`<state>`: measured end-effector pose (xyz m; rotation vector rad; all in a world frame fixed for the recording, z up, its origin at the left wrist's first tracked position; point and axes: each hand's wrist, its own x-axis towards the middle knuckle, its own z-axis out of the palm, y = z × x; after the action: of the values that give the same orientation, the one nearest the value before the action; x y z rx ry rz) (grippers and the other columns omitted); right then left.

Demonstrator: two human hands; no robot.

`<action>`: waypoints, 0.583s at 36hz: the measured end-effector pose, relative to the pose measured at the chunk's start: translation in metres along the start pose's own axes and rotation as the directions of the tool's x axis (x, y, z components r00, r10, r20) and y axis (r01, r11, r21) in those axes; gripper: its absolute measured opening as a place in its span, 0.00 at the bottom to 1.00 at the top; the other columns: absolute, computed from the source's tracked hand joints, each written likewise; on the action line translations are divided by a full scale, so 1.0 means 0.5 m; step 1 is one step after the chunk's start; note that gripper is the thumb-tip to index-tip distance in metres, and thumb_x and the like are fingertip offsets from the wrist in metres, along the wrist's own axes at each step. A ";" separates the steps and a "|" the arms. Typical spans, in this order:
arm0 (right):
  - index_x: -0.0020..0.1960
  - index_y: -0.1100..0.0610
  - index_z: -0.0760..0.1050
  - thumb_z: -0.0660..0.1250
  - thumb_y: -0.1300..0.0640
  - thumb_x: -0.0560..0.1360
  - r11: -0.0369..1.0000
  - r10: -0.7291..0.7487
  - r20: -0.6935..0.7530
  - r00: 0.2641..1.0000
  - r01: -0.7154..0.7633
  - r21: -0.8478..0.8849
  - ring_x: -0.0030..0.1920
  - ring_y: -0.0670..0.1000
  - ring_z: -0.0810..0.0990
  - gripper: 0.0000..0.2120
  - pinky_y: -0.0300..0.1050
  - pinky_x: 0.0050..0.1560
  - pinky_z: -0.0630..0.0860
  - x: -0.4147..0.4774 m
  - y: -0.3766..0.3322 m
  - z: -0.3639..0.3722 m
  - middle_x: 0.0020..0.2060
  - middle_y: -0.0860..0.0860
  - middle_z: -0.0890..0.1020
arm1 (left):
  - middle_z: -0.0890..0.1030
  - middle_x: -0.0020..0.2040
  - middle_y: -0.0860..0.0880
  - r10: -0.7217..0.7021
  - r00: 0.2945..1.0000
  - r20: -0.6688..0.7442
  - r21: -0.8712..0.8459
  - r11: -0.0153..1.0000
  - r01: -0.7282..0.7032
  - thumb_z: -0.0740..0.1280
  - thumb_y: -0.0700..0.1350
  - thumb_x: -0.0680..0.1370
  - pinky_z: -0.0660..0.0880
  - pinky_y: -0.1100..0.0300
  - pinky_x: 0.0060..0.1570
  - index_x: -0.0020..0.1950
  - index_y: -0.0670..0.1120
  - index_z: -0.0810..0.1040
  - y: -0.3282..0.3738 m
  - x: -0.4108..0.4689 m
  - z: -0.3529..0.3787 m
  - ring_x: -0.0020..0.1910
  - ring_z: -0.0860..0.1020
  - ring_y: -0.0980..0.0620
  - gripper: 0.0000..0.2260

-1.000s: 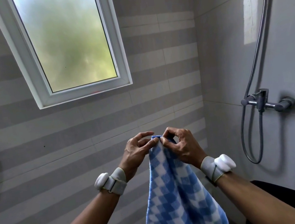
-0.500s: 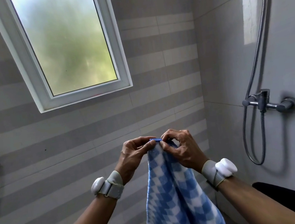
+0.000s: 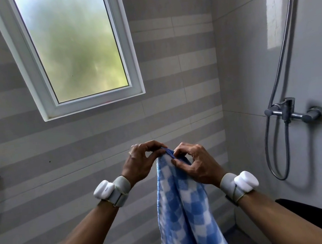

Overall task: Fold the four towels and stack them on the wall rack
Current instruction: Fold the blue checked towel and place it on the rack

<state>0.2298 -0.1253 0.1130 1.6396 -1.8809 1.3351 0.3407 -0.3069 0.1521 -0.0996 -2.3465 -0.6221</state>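
Head view: left hand [image 3: 138, 161] and right hand [image 3: 195, 164], raised close together, pinch with curled fingers the top edge of a blue-white checkered towel [image 3: 185, 210], which hangs down bunched.

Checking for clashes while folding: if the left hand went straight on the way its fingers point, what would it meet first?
Its fingers point right along the towel edge it pinches, so the left hand would most likely meet the right hand first, which pinches the same edge just beside it. Depth is unclear.
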 end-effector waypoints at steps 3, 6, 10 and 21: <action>0.43 0.51 0.75 0.68 0.53 0.77 0.999 0.030 0.052 0.998 -0.029 -0.021 0.40 0.47 0.78 0.05 0.46 0.43 0.76 -0.005 0.009 0.006 0.40 0.47 0.78 | 0.85 0.44 0.58 0.029 0.999 0.018 0.061 0.998 -0.030 0.67 0.54 0.77 0.77 0.54 0.55 0.49 0.53 0.83 -0.005 0.018 -0.014 0.46 0.82 0.63 0.08; 0.41 0.56 0.75 0.67 0.52 0.77 0.996 0.053 0.126 0.991 -0.044 -0.072 0.37 0.51 0.76 0.09 0.48 0.40 0.74 -0.010 0.019 0.013 0.38 0.49 0.77 | 0.85 0.42 0.56 0.035 0.999 -0.015 0.067 0.997 -0.034 0.69 0.49 0.77 0.78 0.60 0.50 0.46 0.54 0.83 -0.011 0.042 -0.036 0.44 0.83 0.61 0.03; 0.40 0.54 0.72 0.67 0.55 0.77 0.992 0.106 0.066 0.992 -0.101 -0.070 0.37 0.49 0.75 0.08 0.43 0.41 0.72 -0.013 0.032 -0.010 0.38 0.48 0.76 | 0.85 0.42 0.53 -0.020 0.995 -0.099 0.034 0.999 0.023 0.71 0.44 0.77 0.80 0.57 0.48 0.46 0.53 0.83 -0.034 0.069 -0.075 0.42 0.83 0.54 0.04; 0.45 0.60 0.72 0.55 0.48 0.74 0.966 0.228 0.065 0.971 -0.218 -0.139 0.38 0.56 0.76 0.16 0.50 0.40 0.72 -0.031 0.055 0.019 0.38 0.55 0.79 | 0.84 0.43 0.49 -0.034 0.976 -0.215 0.043 0.998 0.044 0.70 0.42 0.77 0.79 0.65 0.47 0.48 0.48 0.84 -0.039 0.124 -0.144 0.42 0.81 0.55 0.03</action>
<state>0.2130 -0.1258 0.0849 1.4727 -2.2058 1.2130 0.3336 -0.3636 0.2304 0.0345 -2.1567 -0.5665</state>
